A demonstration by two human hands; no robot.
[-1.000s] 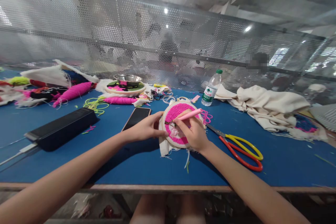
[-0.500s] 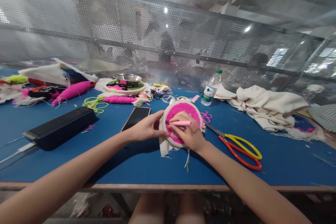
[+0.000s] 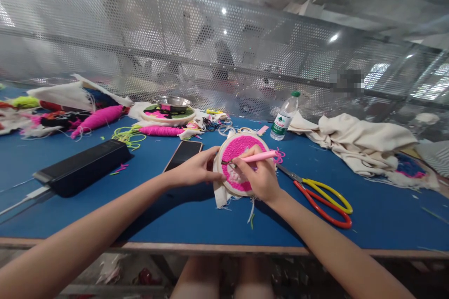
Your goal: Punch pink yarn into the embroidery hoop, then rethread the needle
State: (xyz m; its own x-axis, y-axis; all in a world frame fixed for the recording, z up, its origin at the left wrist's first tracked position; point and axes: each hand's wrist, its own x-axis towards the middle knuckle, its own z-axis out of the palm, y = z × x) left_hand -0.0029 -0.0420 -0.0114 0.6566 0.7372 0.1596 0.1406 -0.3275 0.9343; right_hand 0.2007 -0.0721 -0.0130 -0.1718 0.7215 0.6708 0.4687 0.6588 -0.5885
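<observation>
My left hand (image 3: 200, 166) grips the left rim of a round embroidery hoop (image 3: 220, 168), thumb on the front edge and fingers around the side. Stretched in the hoop is cloth covered in bright pink loops (image 3: 242, 145), with a paler patch in the middle. My right hand (image 3: 264, 175) is closed around a pink punch needle (image 3: 259, 156), its dark tip pointing left onto the worked cloth near the left rim. Loose fabric (image 3: 220, 196) hangs below the hoop, and pink yarn (image 3: 279, 155) lies just right of it.
Scissors (image 3: 317, 196) with red and yellow handles lie right of the hoop, near a water bottle (image 3: 282, 119). Left are a phone (image 3: 184, 153) and a black box (image 3: 84, 166) with cables. Behind stand a metal bowl (image 3: 172, 102), yarn (image 3: 100, 119) and crumpled cloth (image 3: 361, 135).
The punch needle has tilted, its back end now raised and farther right. My right hand has shifted slightly right, uncovering more of the pale patch. My left hand keeps its hold on the hoop.
</observation>
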